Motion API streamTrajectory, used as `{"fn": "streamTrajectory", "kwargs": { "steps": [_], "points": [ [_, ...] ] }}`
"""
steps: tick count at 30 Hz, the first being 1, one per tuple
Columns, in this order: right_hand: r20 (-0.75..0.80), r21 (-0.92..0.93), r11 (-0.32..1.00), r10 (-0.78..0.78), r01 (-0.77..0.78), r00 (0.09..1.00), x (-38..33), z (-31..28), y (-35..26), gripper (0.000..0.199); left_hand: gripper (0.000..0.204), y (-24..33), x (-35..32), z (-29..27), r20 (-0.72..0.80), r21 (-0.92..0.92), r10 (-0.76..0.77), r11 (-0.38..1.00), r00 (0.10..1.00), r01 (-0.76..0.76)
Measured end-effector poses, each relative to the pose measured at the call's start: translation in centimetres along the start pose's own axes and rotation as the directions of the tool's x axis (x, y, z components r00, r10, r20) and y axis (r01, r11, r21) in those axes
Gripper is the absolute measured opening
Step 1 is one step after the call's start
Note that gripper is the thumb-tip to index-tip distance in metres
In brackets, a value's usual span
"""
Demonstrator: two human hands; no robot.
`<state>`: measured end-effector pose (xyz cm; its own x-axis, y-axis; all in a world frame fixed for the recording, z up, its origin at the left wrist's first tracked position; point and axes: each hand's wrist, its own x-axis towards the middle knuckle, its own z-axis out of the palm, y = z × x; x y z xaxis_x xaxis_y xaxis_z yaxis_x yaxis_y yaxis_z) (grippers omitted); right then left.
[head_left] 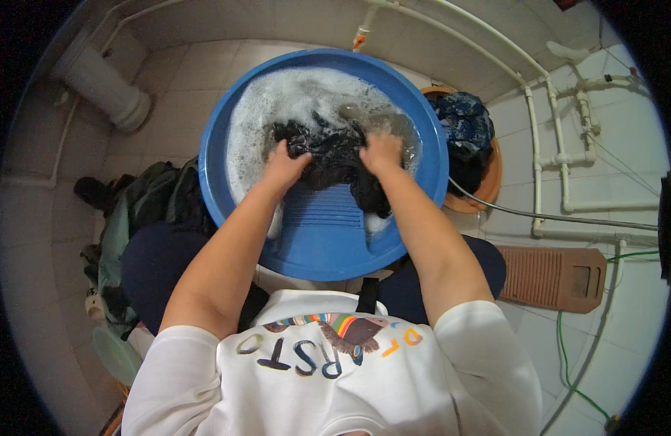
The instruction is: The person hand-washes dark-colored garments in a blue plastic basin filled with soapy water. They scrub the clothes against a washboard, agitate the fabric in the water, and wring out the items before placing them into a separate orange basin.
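Observation:
A wet black garment (328, 149), its exact kind not clear, lies bunched in a large round blue basin (325, 263) of soapy water. My left hand (284, 167) grips its left side, with the fingertips hidden in the folds. On the other side my right hand (383, 152) is closed on the cloth near the foam. Part of the garment hangs down toward me over the ribbed washboard slope (322, 211) moulded into the basin. White suds (277, 91) cover much of the water along the far and left sides.
An orange basin (493, 178) with dark clothes (464, 127) stands at the right, behind a grey hose (553, 215). A brown washboard (552, 278) lies on the tiles. Dark clothes (154, 196) are heaped at the left. White pipes (536, 145) run along the wall.

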<state>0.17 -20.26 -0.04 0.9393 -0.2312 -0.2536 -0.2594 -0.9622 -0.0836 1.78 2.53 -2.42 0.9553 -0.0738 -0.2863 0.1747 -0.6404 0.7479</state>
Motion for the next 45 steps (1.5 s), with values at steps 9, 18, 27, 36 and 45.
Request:
{"fn": "streamTrajectory", "kwargs": {
  "steps": [9,18,27,36,45],
  "points": [
    [-0.375,0.844,0.226,-0.401,0.487,0.836,-5.7,-2.8,-10.0,0.034,0.052,8.0,-3.2,-4.1,0.386,-0.919,-0.103,0.039,0.917,0.392],
    [-0.665,0.23,0.506,-0.542,0.831,0.514,-10.4,-5.5,-11.4,0.017,0.049,2.9,-2.6,0.4,0.396,-0.846,0.443,-0.165,0.804,0.508],
    [-0.676,0.502,0.572,-0.209,0.649,0.707,-9.3,-4.7,-11.7,0.017,0.028,5.0,-3.3,-0.3,0.487,-0.793,0.388,-0.179,0.783,0.582],
    [-0.331,0.639,0.768,0.318,-0.036,0.888,-1.3,-1.9,-2.8,0.041,0.047,9.4,-4.5,-2.0,0.481,-0.858,-0.074,0.166,0.873,0.487],
    [0.146,0.344,0.934,-0.156,0.098,0.977,0.0,-0.8,-0.5,0.055,0.053,2.8,-0.3,-1.2,0.237,-0.857,-0.279,0.392,0.931,0.336]
  ]
}}
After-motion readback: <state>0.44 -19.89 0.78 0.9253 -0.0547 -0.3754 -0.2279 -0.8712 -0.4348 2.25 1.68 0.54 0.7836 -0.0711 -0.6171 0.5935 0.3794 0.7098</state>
